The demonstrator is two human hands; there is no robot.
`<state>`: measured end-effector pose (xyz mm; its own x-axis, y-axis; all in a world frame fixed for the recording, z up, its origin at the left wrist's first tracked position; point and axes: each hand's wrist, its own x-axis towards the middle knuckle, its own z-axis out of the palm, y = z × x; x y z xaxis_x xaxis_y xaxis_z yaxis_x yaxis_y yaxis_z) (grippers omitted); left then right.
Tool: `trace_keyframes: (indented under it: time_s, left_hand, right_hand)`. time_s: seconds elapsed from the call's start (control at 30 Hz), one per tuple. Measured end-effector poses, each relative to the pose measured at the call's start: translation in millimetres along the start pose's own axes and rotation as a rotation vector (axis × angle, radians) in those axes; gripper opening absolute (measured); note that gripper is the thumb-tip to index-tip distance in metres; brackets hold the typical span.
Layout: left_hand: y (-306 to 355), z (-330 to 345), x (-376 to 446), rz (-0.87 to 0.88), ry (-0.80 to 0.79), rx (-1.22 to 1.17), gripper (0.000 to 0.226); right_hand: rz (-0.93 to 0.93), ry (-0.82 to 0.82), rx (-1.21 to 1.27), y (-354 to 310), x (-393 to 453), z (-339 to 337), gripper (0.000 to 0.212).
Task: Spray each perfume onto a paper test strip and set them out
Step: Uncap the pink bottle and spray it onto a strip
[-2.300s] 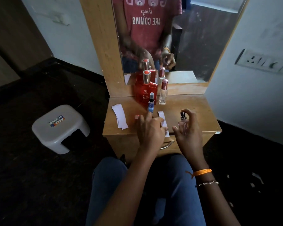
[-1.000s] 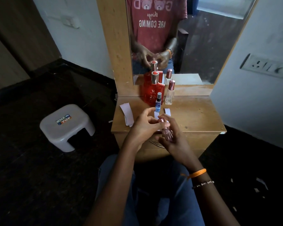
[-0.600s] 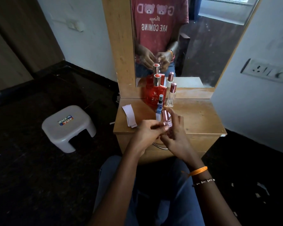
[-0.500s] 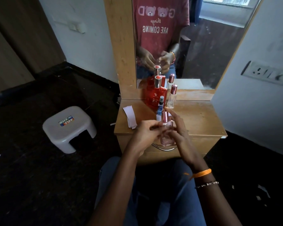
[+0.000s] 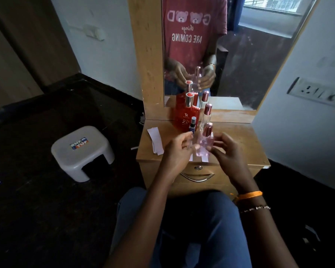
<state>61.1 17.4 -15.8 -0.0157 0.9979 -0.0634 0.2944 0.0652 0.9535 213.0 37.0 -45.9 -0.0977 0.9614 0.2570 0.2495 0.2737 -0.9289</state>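
Note:
A small pink perfume bottle with a rose metal cap is upright just above the wooden dressing table. My left hand touches its lower left side with the fingertips, and my right hand grips its right side. Under the bottle, two white paper test strips lie near the table's front edge, mostly hidden by my hands. A loose pile of blank strips lies at the table's left. Behind stand a big red perfume bottle, a small blue spray and a slim clear bottle.
A mirror backs the table and reflects my hands and the bottles. A drawer with a metal handle sits below the top. A grey plastic stool stands on the dark floor at left. A wall socket is at right.
The pink bottle stood uncapped on the table in my right hand. Both hands then met over it, the cap went on, and it is now held upright higher above the strips.

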Motion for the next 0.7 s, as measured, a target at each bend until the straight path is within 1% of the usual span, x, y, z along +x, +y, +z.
trace_keyframes:
  time_s: [0.07, 0.2, 0.37, 0.53, 0.63, 0.7]
  left_hand:
    - [-1.8, -0.9, 2.3, -0.011, 0.030, -0.003, 0.043]
    - [-10.1, -4.4, 3.3, 0.008, 0.090, 0.028, 0.030]
    - [-15.6, -3.8, 4.1, -0.013, 0.072, 0.037, 0.025]
    - [-21.4, -2.4, 3.1, -0.010, 0.052, 0.054, 0.024]
    - [-25.3, -0.9, 2.5, -0.019, 0.039, 0.061, 0.024]
    - [-28.2, -0.6, 1.3, -0.024, 0.056, 0.062, 0.024]
  right_hand:
    - [0.010, 0.055, 0.002, 5.4, 12.6, -3.3, 0.026]
    - [0.030, 0.115, -0.059, 20.0, 37.7, -4.7, 0.029]
    - [0.034, 0.105, -0.081, 30.9, 50.4, 3.0, 0.030]
    - [0.062, 0.084, -0.026, 40.5, 51.6, 8.7, 0.027]
    - [0.089, 0.108, -0.051, 41.4, 51.4, 9.2, 0.034]
    - [0.093, 0.173, -0.067, 38.6, 45.3, 11.1, 0.045]
